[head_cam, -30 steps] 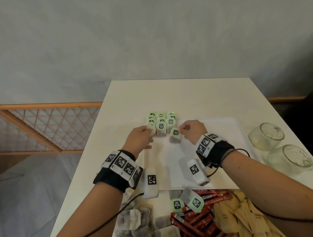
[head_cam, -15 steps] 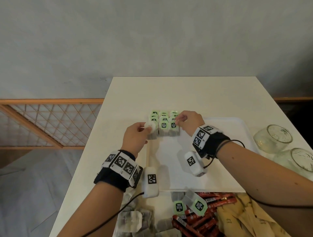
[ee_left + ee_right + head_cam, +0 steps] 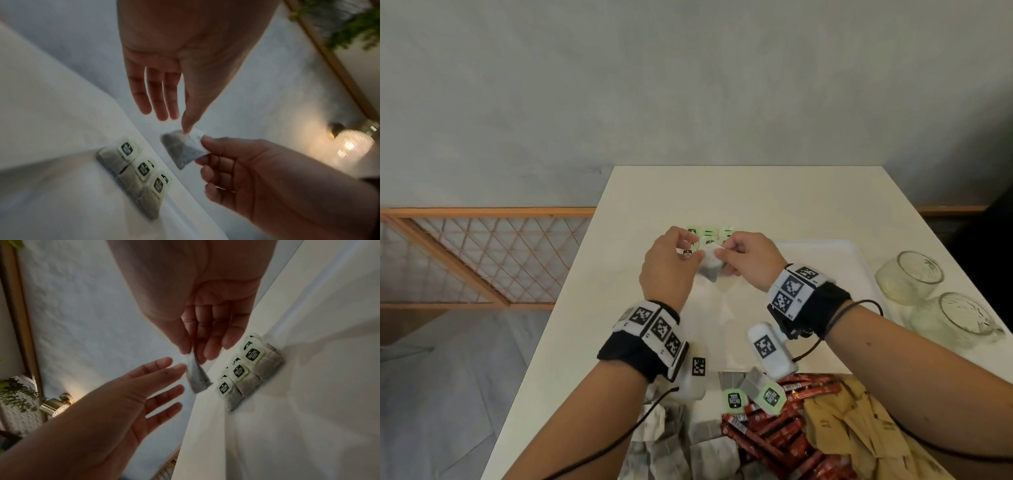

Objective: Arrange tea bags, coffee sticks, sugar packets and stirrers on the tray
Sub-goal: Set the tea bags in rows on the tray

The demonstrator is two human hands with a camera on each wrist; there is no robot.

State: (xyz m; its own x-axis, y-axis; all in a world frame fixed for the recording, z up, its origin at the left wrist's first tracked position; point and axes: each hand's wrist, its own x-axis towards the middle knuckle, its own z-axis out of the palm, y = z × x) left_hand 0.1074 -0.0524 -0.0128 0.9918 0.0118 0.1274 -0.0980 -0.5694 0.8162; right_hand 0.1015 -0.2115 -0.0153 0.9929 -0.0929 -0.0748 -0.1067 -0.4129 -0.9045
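Both my hands are raised over the far left corner of the white tray (image 3: 835, 260) with one tea bag (image 3: 710, 265) (image 3: 183, 151) (image 3: 197, 378) between them. My right hand (image 3: 720, 251) (image 3: 191, 352) pinches one edge of the bag between thumb and fingers. My left hand (image 3: 697, 255) (image 3: 186, 128) meets the bag's top corner with thumb and forefinger, the other fingers straight. Beneath lie neat rows of tea bags (image 3: 708, 234) (image 3: 133, 168) (image 3: 246, 369) with green tags, in the tray's corner.
Near the table's front edge lies a loose pile: tea bags (image 3: 736, 399), red coffee sticks (image 3: 774, 431) and brown sugar packets (image 3: 859, 428). Two glass bowls (image 3: 909, 277) (image 3: 959, 318) stand right of the tray. A wooden lattice rail (image 3: 482, 260) runs left of the table.
Both hands were down at the rows, setting tea bags in place. Now they have risen and come together, holding one tea bag above the tray.
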